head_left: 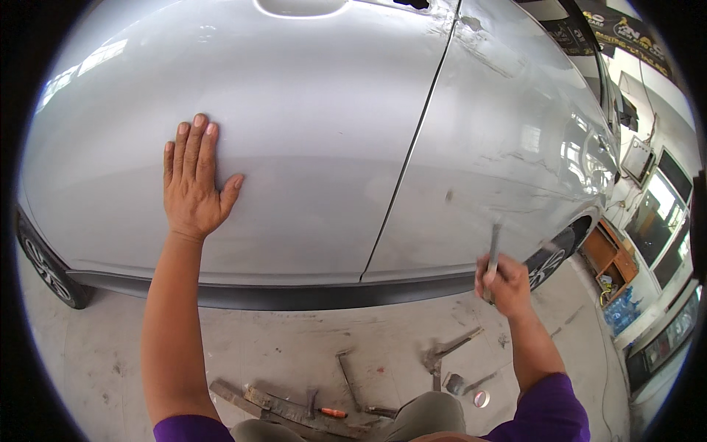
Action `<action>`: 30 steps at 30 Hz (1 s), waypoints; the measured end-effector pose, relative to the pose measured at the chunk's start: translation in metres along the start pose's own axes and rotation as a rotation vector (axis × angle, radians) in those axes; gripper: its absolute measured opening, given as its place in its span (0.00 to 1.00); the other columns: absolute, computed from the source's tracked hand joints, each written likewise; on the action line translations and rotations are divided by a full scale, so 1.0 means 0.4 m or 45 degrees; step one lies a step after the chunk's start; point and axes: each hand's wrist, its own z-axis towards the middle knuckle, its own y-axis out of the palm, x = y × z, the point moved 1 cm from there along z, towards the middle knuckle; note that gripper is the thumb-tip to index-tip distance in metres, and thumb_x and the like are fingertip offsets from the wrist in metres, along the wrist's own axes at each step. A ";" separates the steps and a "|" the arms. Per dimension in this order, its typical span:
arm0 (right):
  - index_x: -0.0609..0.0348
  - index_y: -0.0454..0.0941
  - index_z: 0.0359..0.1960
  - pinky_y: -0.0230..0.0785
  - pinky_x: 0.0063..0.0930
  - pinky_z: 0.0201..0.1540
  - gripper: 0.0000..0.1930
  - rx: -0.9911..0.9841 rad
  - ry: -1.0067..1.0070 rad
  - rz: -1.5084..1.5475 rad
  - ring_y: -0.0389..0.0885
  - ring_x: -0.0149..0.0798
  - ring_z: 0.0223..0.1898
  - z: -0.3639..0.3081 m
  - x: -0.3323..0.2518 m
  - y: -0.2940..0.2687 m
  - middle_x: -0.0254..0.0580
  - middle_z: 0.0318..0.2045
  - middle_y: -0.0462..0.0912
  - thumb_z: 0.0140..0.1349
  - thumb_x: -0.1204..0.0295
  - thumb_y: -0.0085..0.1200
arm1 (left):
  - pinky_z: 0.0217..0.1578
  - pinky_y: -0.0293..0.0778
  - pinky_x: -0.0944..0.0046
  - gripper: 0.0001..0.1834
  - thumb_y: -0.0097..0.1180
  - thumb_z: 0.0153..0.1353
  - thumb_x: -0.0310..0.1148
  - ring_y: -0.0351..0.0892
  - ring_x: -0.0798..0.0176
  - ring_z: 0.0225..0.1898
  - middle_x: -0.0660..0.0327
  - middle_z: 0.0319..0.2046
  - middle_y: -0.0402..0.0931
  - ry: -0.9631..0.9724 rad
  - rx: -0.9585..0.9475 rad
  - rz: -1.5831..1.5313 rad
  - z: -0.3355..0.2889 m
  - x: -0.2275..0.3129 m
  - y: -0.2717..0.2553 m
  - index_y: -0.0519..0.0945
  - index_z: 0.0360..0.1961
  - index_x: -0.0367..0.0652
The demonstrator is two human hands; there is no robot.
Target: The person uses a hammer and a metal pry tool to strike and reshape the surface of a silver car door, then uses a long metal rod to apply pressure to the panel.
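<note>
We press our left hand (193, 184) flat and open on the silver car door (309, 140), fingers spread upward, palm touching the panel. Our right hand (504, 281) is clenched around a slim metal tool (493, 247), its upper end blurred and held against the neighbouring door (501, 162), just right of the door seam (409, 147). A black sill (294, 295) runs below both doors. On the floor (110, 353) near our knees lie hammers (449, 350), a wooden plank (280, 409) and an orange-handled screwdriver (331, 412).
</note>
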 end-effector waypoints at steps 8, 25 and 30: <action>0.67 0.75 0.56 0.66 0.22 0.30 0.20 0.219 -0.670 0.003 0.69 0.25 0.25 0.252 -0.114 0.049 0.29 0.23 0.71 0.70 0.65 0.52 | 0.72 0.41 0.49 0.38 0.41 0.67 0.56 0.47 0.54 0.75 0.61 0.73 0.53 -0.002 0.037 0.011 -0.008 -0.003 0.007 0.55 0.73 0.49; 0.62 0.76 0.41 0.61 0.23 0.26 0.21 0.628 -1.048 -0.494 0.66 0.26 0.21 0.429 -0.162 0.084 0.33 0.18 0.72 0.74 0.56 0.40 | 0.73 0.40 0.50 0.37 0.41 0.67 0.56 0.47 0.56 0.75 0.62 0.72 0.54 -0.038 0.029 0.012 -0.019 -0.003 0.009 0.57 0.72 0.51; 0.67 0.76 0.38 0.62 0.24 0.26 0.20 0.660 -0.749 -0.672 0.67 0.26 0.21 0.444 -0.190 0.118 0.32 0.17 0.70 0.74 0.59 0.41 | 0.73 0.40 0.50 0.37 0.41 0.67 0.55 0.47 0.55 0.75 0.61 0.73 0.54 -0.047 0.018 0.013 -0.023 -0.007 0.006 0.57 0.73 0.50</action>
